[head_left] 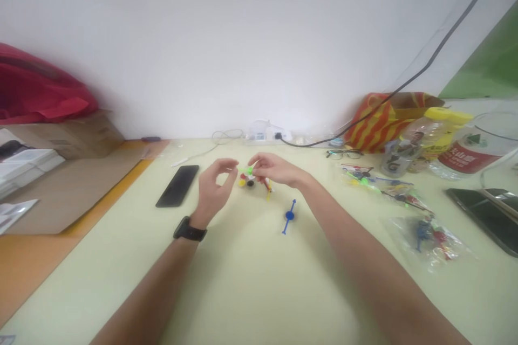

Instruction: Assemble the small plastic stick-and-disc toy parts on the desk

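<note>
My left hand (216,186) is raised over the pale green table (251,280), thumb and forefinger curled in a pinch close to a small green plastic piece (245,170). My right hand (272,168) pinches that green piece from the other side. Whether the left fingers touch it is unclear. Just below the hands lies a little cluster of red, yellow and black toy parts (247,181), with a red-yellow stick (267,188) beside it. A blue propeller-like part (288,216) rests on the table under my right wrist. A black watch (189,230) is on my left wrist.
A black phone (178,185) lies left of my hands. Clear bags of coloured toy parts (429,234) and glasses (343,154) sit to the right, with bottles (421,143), a striped bag (380,118) and a dark tablet (485,215). A power strip (265,133) is at the wall. Boxes (60,137) stand far left.
</note>
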Tool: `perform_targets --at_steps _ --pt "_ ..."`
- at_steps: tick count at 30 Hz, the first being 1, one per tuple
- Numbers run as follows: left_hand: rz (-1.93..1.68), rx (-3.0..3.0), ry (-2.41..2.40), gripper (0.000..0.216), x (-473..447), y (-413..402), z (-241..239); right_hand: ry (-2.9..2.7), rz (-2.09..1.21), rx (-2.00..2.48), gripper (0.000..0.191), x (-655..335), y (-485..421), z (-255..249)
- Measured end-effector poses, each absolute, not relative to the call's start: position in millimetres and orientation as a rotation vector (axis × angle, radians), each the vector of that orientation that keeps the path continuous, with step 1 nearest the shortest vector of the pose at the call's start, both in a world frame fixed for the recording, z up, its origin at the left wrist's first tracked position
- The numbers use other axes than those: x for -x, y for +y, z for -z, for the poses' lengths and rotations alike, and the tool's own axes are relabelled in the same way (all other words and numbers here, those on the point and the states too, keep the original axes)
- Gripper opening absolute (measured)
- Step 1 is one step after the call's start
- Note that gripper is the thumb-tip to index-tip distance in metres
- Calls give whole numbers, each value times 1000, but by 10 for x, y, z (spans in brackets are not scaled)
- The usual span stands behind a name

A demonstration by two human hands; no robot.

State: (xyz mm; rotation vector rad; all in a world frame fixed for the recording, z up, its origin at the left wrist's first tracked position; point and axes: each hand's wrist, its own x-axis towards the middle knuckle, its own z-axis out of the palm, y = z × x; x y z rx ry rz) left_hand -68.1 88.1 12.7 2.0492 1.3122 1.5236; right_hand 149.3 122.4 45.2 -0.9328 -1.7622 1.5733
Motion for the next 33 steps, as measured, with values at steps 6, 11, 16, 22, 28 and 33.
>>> perform_targets --at_steps 6,11,16,22,28,33 --pt "-1363 -1959 1149 31 636 717 82 -1582 -1590 1017 21 -1245 1122 -357" --pt "-1437 -1818 1152 31 738 760 185 -1673 -1669 925 17 -1165 1102 -311" --pt "-1386 -1740 1083 27 782 776 185 -1969 -1489 944 15 -1226 1085 -346" --pt "-1322 -1881 1072 19 702 713 126 -1984 -1361 1098 8 -1270 1082 -380" --pt "-1239 -2070 1125 13 717 670 99 -2035 -1495 959 15 -1307 1110 -299" --pt "-1221 -2070 1096 10 735 654 106 -2095 -1448 981 21 -1316 1067 -343"
